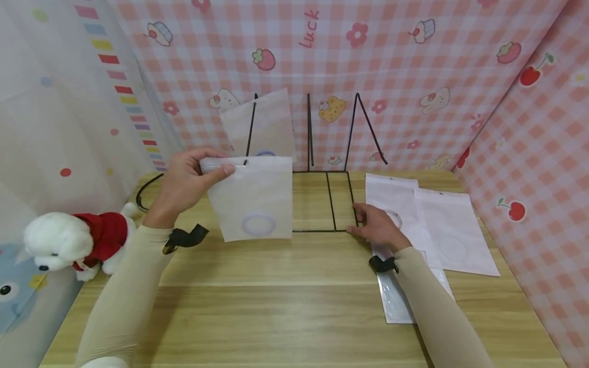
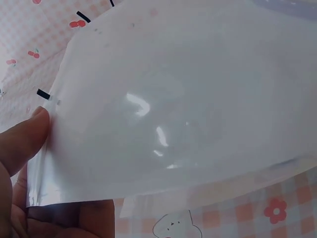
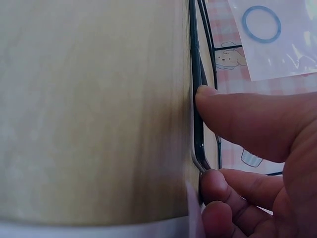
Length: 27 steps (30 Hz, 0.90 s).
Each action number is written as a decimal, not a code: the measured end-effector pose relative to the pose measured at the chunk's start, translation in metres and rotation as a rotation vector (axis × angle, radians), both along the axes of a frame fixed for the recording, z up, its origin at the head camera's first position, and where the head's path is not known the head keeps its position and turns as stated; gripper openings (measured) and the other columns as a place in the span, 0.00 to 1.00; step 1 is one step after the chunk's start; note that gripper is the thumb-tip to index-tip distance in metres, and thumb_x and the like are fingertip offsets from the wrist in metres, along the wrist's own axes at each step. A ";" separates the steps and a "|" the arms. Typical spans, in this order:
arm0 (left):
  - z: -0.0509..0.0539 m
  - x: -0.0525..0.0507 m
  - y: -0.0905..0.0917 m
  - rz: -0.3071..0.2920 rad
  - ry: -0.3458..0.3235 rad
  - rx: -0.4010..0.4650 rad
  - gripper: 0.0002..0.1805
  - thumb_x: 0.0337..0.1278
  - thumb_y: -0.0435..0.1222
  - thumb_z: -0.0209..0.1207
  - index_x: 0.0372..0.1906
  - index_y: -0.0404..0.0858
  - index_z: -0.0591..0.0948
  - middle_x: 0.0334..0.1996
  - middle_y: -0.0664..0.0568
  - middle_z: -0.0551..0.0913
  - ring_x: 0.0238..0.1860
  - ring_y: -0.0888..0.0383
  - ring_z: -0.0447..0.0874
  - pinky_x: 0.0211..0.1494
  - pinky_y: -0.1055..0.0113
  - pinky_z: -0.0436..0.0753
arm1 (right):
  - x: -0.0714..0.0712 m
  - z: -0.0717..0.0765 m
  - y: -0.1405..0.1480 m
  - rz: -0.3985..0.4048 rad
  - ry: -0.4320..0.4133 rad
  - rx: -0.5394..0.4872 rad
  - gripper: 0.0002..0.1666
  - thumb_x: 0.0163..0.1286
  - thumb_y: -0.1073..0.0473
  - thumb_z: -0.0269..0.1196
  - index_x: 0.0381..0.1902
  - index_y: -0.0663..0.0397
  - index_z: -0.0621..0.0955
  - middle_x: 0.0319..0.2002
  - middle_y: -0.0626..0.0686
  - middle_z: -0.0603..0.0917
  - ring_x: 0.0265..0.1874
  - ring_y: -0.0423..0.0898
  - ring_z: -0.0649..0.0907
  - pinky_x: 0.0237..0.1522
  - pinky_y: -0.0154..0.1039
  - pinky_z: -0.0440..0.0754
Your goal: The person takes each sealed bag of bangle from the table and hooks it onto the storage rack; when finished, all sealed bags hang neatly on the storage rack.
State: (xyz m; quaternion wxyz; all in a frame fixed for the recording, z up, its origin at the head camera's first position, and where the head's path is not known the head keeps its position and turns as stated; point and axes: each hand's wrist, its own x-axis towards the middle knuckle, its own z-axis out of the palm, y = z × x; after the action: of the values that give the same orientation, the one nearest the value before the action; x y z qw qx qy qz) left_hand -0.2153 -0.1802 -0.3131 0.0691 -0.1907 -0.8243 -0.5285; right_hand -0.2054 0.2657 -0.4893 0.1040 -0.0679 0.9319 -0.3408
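My left hand [image 1: 186, 179] pinches the top left corner of a translucent white zip bag [image 1: 250, 199] with a pale ring low on it. The bag hangs upright at the front end of a black wire hook, whose tip [image 2: 43, 94] pokes through near its top edge, close to my thumb. Farther back on that hook is a second white bag [image 1: 262, 120], partly hidden by the first. With my right hand [image 1: 379, 225] I grip the base of the black wire rack [image 1: 317, 231] at its front right corner, thumb and fingers on the wire [image 3: 198, 114].
Several white bags [image 1: 453, 230] lie overlapping on the wooden table [image 1: 294, 317] right of the rack, partly under my right forearm. Two more hooks [image 1: 368, 122] rise from the rack. A white plush dog [image 1: 60, 240] in red sits at the left edge, near a black curved piece [image 1: 142, 197].
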 end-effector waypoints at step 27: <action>-0.001 -0.072 0.023 0.126 0.015 0.049 0.18 0.67 0.48 0.70 0.52 0.42 0.88 0.46 0.48 0.90 0.33 0.62 0.91 0.36 0.70 0.88 | 0.000 -0.002 -0.001 -0.006 0.007 0.005 0.46 0.71 0.50 0.73 0.79 0.62 0.67 0.51 0.58 0.79 0.47 0.54 0.76 0.55 0.51 0.75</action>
State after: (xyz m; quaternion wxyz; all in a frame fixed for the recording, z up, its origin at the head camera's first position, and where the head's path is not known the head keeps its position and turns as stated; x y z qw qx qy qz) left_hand -0.2876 -0.1573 -0.3141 0.1131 -0.1404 -0.8210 -0.5417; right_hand -0.2056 0.2644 -0.4917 0.0999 -0.0659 0.9334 -0.3384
